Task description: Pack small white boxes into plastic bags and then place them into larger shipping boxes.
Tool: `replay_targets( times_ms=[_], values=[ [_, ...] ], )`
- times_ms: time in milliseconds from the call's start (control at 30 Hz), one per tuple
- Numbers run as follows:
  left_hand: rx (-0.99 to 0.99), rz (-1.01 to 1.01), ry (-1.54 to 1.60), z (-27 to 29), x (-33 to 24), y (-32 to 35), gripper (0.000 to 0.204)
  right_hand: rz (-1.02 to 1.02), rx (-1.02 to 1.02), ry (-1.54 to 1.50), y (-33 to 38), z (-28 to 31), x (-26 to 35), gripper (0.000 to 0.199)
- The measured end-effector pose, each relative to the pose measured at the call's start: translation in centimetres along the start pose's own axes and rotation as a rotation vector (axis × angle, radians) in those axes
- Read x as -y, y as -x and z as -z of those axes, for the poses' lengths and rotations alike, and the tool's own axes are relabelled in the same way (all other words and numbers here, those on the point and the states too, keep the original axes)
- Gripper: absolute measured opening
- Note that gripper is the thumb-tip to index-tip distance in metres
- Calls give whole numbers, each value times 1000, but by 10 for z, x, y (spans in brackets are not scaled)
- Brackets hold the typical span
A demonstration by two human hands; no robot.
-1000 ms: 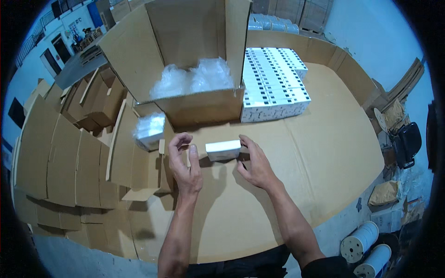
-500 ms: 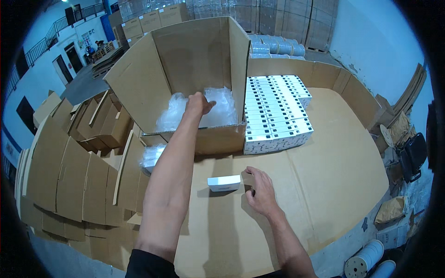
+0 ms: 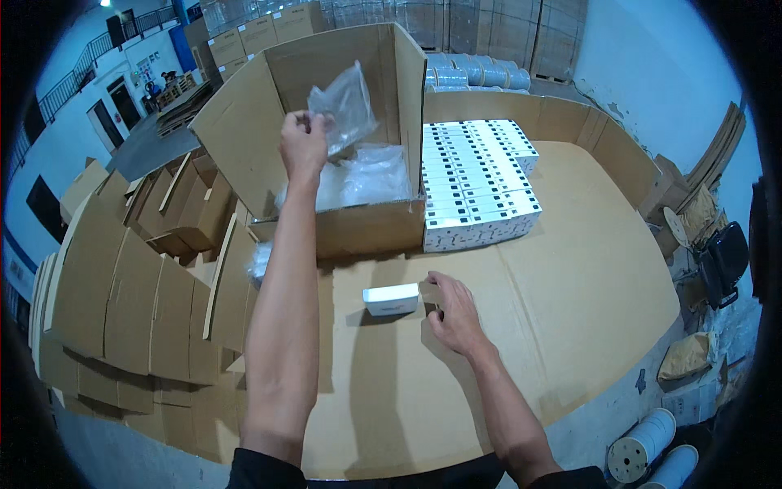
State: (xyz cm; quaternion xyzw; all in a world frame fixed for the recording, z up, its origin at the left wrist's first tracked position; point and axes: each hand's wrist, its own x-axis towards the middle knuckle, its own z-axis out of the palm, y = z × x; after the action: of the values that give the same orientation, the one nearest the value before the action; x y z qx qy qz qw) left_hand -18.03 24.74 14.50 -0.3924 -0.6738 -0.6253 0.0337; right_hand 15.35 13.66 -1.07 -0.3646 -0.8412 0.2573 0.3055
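Note:
My left hand point(image 3: 304, 148) pinches the edge of a clear plastic bag point(image 3: 346, 106) and holds it up in the opening of a large cardboard box point(image 3: 371, 231). More clear plastic bags point(image 3: 376, 177) lie in the box below it. On the cardboard-covered table, a small white box point(image 3: 391, 299) stands on its long side. Just to its right is my right hand point(image 3: 453, 312), thumb and fingers apart, with nothing visible between them. Whether a fingertip touches the small box I cannot tell.
Rows of white boxes point(image 3: 481, 183) are stacked right of the large box. A cardboard wall point(image 3: 554, 114) edges the table's far side. Clear-wrapped items point(image 3: 259, 259) sit at the large box's left corner, beside folded cardboard point(image 3: 130, 318). Cable reels point(image 3: 643, 444) stand at lower right.
My left hand has risen out of the pile and moved left, lifting one plastic bag. My right hand stays beside the small white box. The view has shifted slightly.

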Motion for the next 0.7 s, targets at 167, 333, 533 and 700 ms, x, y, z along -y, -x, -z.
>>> replay_targets(
  times_ms=[167,333,533,700],
  values=[
    [46,-50,327,60,-69,84,19,-46,-56,-108,0,10,3,63],
    [137,33,478,100,-56,204,14,-129,-86,-599,-4,26,14,47],
    [353,330,519,116,-17,303,16,12,-70,-549,10,29,63,28],
    [356,387,498,109,-19,318,20,-128,-188,-434,19,-5,64,20]
  ],
)
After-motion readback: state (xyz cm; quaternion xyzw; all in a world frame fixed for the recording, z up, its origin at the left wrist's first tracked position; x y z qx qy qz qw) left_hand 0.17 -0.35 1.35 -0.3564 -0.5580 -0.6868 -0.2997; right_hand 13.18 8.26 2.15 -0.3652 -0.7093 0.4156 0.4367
